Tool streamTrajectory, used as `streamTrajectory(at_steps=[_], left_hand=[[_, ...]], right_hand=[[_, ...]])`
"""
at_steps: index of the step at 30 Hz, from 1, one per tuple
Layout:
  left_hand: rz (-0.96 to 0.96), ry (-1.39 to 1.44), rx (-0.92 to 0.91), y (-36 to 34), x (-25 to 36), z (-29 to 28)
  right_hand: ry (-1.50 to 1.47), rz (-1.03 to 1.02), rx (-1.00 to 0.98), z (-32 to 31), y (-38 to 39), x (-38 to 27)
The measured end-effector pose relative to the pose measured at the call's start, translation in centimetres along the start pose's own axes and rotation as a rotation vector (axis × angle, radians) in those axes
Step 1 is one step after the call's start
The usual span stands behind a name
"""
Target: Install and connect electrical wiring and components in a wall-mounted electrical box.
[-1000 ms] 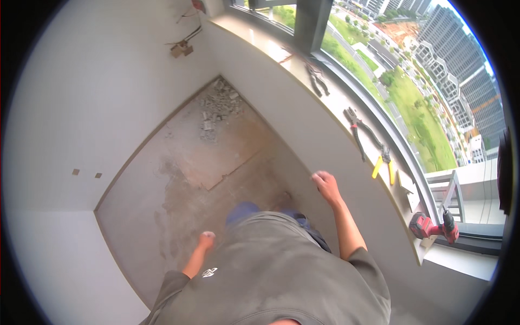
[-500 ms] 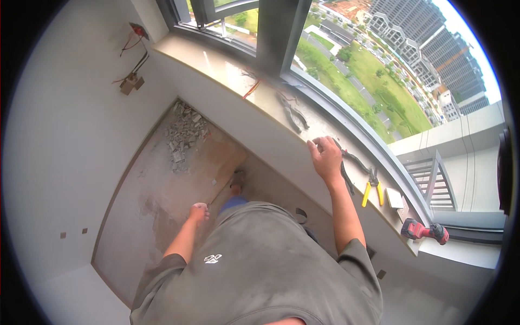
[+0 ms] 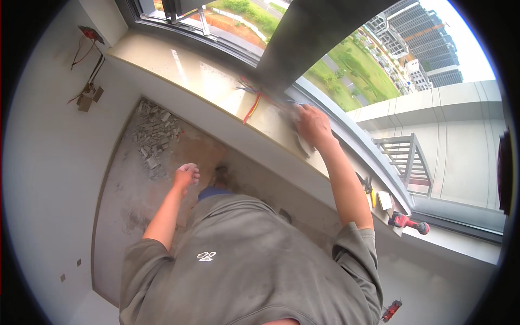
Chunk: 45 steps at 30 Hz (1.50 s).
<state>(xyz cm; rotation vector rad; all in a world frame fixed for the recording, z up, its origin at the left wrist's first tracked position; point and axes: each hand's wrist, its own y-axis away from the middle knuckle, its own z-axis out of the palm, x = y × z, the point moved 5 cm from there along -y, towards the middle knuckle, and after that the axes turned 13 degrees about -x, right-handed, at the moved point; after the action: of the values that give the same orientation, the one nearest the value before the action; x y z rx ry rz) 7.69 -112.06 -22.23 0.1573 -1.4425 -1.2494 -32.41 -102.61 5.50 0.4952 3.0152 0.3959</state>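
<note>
My right hand point(image 3: 314, 127) reaches over the window sill point(image 3: 216, 95) and covers part of a pair of grey-handled pliers point(image 3: 306, 145). Its fingertips are blurred, so whether they grip the pliers cannot be told. Red and yellow wires point(image 3: 252, 108) lie across the sill to the left of that hand, with thin wire ends beside them. My left hand point(image 3: 187, 176) hangs over the floor with its fingers curled closed; anything inside is hidden. Yellow-handled pliers point(image 3: 372, 196) lie farther right along the sill, partly behind my right forearm.
Near the sill's right end are a small white block point(image 3: 384, 200) and a red cordless drill point(image 3: 409, 222). Broken rubble point(image 3: 154, 138) is heaped on the floor by the wall. Loose wires hang from a wall box point(image 3: 91, 35). The window frame point(image 3: 346, 127) borders the sill.
My right hand has moved left along the sill, from beside the dark-handled tool to over the grey-handled pliers. My left hand is higher in view. The view has shifted.
</note>
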Motion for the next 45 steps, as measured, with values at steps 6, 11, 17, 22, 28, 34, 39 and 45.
streamTrajectory(at_steps=[6, 11, 17, 22, 28, 34, 39, 45], left_hand=[[-0.007, 0.139, -0.106, -0.7, 1.6, 3.1], [0.024, 0.158, -0.126, -0.2, 3.8, 3.5], [0.059, 0.239, -0.121, 0.0, 5.8, 3.6], [0.094, 0.246, -0.201, 0.9, 8.5, 6.1], [0.108, 0.226, -0.254, 1.4, 9.9, 8.4], [0.117, 0.217, -0.262, 1.6, 10.2, 8.8], [0.112, 0.226, -0.245, 1.7, 9.9, 8.5], [0.161, 0.128, -0.234, 2.4, 10.6, 9.4]], right_hand=[[-0.039, 0.067, -0.079, 0.3, -1.0, -0.3], [-0.045, 0.156, -0.125, 0.5, -1.6, -0.5], [-0.042, 0.205, -0.168, 0.5, -2.2, -0.9], [-0.059, 0.223, -0.156, 0.5, -2.1, -0.8], [-0.058, 0.213, -0.159, 0.8, -1.9, -1.0], [-0.195, 0.200, -0.040, 0.8, -1.5, -0.7], [-0.077, 0.181, -0.133, 1.2, -1.8, -1.0], [-0.043, 0.208, -0.133, 1.2, -2.0, -1.3]])
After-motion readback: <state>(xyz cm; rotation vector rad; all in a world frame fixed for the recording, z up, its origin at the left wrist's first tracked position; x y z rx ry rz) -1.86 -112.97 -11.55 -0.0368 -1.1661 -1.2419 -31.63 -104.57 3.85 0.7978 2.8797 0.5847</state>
